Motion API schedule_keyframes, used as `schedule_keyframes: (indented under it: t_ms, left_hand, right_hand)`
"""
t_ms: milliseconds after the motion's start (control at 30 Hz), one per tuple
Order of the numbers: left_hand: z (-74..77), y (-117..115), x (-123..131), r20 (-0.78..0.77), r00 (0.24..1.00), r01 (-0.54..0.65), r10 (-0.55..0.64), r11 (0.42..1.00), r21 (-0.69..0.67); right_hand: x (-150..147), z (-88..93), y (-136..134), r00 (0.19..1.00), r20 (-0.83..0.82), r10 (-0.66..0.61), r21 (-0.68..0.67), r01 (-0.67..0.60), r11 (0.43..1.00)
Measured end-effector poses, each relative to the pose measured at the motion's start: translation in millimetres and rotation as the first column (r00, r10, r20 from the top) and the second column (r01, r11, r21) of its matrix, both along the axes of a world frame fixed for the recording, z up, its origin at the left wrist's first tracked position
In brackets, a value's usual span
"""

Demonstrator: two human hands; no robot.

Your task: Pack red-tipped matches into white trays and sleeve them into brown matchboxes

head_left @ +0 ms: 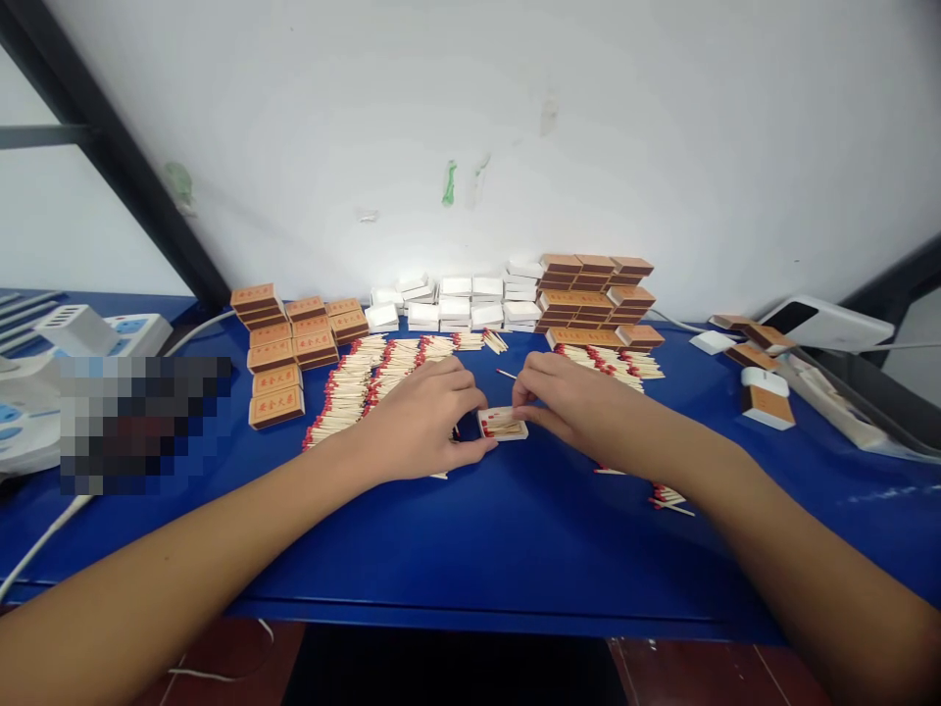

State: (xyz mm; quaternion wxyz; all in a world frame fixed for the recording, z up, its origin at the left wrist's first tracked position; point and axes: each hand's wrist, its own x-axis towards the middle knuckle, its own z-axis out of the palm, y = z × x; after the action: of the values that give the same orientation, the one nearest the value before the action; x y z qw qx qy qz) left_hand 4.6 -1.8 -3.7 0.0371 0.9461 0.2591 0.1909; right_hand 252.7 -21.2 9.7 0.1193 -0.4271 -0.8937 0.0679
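A small white matchbox tray [503, 425] with red-tipped matches in it lies on the blue table [470, 549] between my hands. My left hand [426, 417] curls around the tray's left end, thumb against its near edge. My right hand [566, 397] pinches the tray's right end, fingers pressed together over the matches. Rows of loose matches [368, 382] lie just behind my left hand, and more matches [610, 361] lie behind my right hand. One single match [506, 374] lies apart behind the tray.
Orange matchbox sleeves [286, 343] are stacked at the back left, white inner trays [463, 299] at the back middle, brown sleeves [595, 294] at the back right. A power strip [95, 333] and cables sit far left. Loose boxes [765, 397] and a white device [823, 324] lie right.
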Motion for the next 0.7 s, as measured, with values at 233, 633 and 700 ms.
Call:
schedule_keyframes:
  t_ms: [233, 633, 700]
  left_hand:
    - [0.1, -0.1, -0.1, 0.014, 1.000, 0.001, -0.001, 1.000, -0.004]
    - [0.9, -0.9, -0.5, 0.020, 1.000, 0.003, -0.003, 1.000, -0.003]
    - [0.5, -0.6, -0.4, 0.014, 1.000, 0.005, -0.005, 1.000, -0.004]
  right_hand:
    - [-4.2, -0.2, -4.2, 1.000, -0.004, 0.026, -0.012, -0.026, 1.000]
    - [-4.3, 0.3, -2.0, 0.998, -0.062, -0.008, -0.097, 0.002, 0.995]
    - [-4.2, -0.3, 2.7, 0.995, -0.104, -0.012, -0.095, 0.002, 0.995]
